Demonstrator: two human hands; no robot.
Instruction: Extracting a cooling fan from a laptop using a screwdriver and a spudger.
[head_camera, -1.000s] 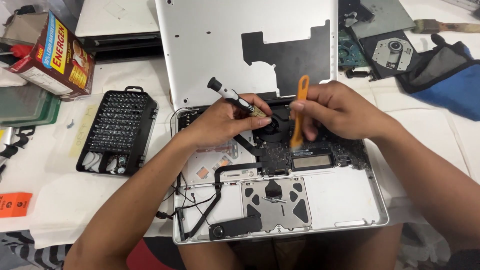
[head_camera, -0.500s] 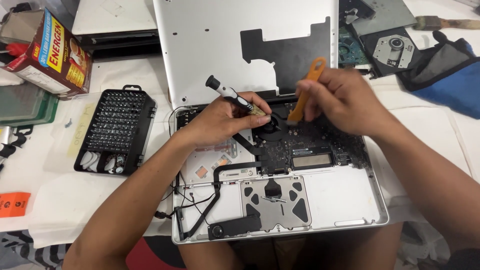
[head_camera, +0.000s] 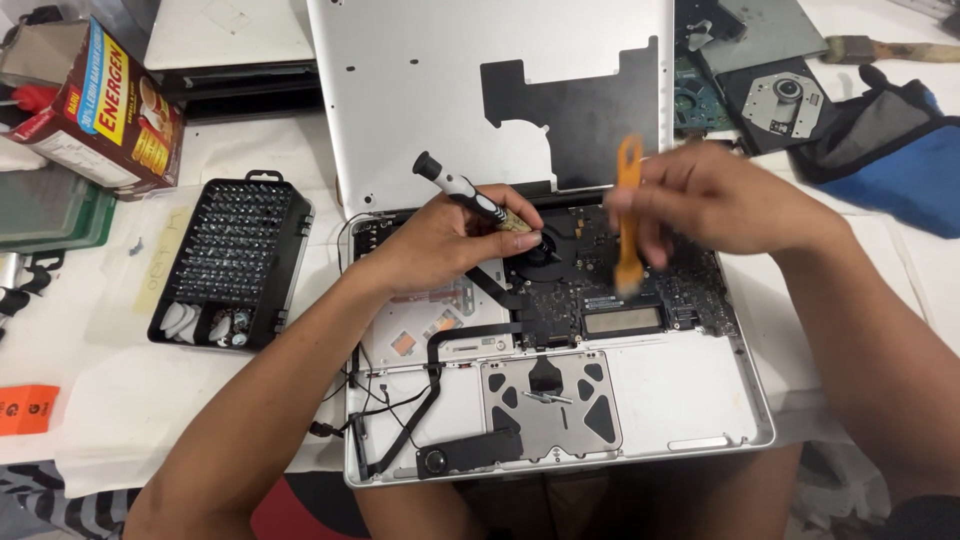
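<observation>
From the head camera I see my left hand (head_camera: 440, 245) wrapped around a black-and-silver precision screwdriver (head_camera: 470, 198), fingers closed on its shaft, tip down by the round fan (head_camera: 545, 248) of the opened laptop (head_camera: 690, 400). My right hand (head_camera: 715, 200) pinches an orange plastic pry tool (head_camera: 628, 215), blurred, standing nearly upright over the dark logic board (head_camera: 600, 290). The laptop's silver bottom cover (head_camera: 420, 90) leans behind the chassis. The grey trackpad underside (head_camera: 550, 400) sits nearer me. A black screwdriver bit case (head_camera: 235, 262) lies open to the left, an optical drive (head_camera: 775, 95) at upper right.
</observation>
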